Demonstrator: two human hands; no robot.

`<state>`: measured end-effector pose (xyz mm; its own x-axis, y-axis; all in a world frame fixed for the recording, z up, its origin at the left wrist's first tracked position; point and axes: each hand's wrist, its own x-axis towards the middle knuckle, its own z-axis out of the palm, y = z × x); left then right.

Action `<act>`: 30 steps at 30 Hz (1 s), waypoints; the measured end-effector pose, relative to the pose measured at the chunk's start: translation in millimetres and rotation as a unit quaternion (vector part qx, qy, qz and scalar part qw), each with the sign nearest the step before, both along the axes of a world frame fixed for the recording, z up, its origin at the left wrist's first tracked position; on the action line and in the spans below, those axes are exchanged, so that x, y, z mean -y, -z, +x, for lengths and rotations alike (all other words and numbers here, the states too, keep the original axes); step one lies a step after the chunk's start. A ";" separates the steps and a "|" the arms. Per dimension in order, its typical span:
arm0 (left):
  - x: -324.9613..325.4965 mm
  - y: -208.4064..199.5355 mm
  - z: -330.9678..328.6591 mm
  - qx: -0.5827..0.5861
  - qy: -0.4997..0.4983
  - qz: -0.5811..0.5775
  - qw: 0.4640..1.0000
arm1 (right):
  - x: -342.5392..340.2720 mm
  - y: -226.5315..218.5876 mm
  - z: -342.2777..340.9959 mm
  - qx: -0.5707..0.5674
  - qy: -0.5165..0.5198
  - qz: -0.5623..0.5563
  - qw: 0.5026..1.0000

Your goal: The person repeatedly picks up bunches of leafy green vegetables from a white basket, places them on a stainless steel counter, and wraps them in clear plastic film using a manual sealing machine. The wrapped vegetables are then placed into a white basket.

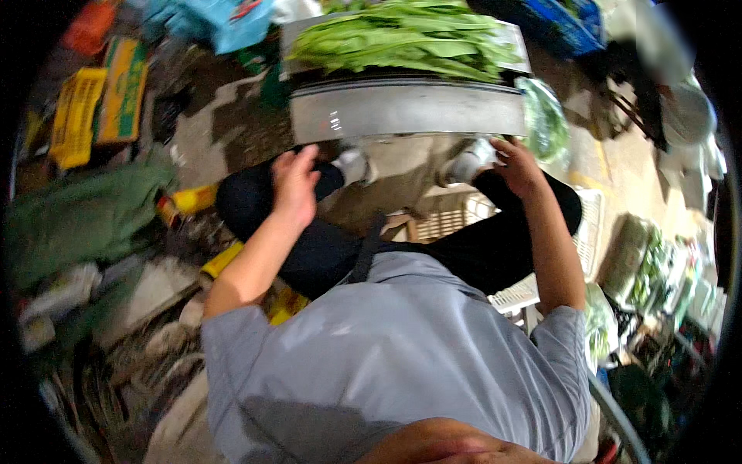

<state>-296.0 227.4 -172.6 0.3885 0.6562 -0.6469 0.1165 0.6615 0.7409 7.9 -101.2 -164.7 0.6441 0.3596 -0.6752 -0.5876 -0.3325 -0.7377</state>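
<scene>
Leafy greens (pixel 402 42) lie atop a metal box (pixel 410 112). The left hand (pixel 295 187) is empty, fingers loosely spread; the right hand (pixel 518 166) half-curls by the box's right corner, hold unclear. Seemingly a readying step; handling the greens calls for reaching forward.

Leafy greens (pixel 406 42) | long, bright green | heaped crosswise | atop silver metal stand (pixel 410 112)

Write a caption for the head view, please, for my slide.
Left hand and right hand, open, near a metal stand topped with leafy greens.
</scene>
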 end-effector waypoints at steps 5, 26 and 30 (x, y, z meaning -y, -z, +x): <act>11.9 26.2 33.1 0.117 0.111 -0.107 0.981 | -10.9 30.5 6.5 -0.037 0.045 -0.042 0.997; 25.3 -59.0 12.8 0.128 0.132 -0.020 0.983 | 29.0 -68.0 -13.2 -0.066 0.005 0.109 0.992; 14.2 -86.4 20.4 0.161 0.094 0.012 0.982 | 25.3 -89.1 -7.8 -0.027 -0.005 0.177 0.984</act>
